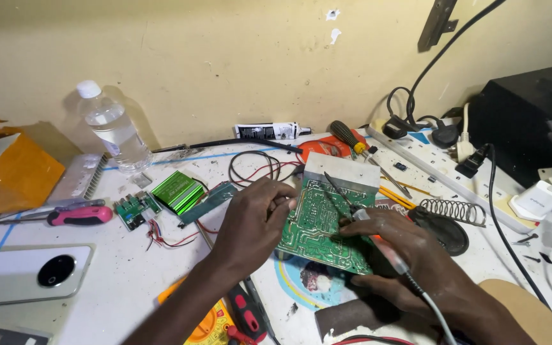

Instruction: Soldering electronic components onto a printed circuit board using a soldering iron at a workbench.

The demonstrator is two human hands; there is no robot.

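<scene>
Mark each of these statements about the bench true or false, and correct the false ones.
1. The left hand holds the edge of the green circuit board. True.
2. The right hand holds a pair of pliers. False: it holds a soldering iron with its tip on the board.
3. The water bottle lies on its side. False: it stands upright by the wall.
4. A phone lies face down at the left of the bench. True.
5. A spring stand lies right of the board. True.
</scene>
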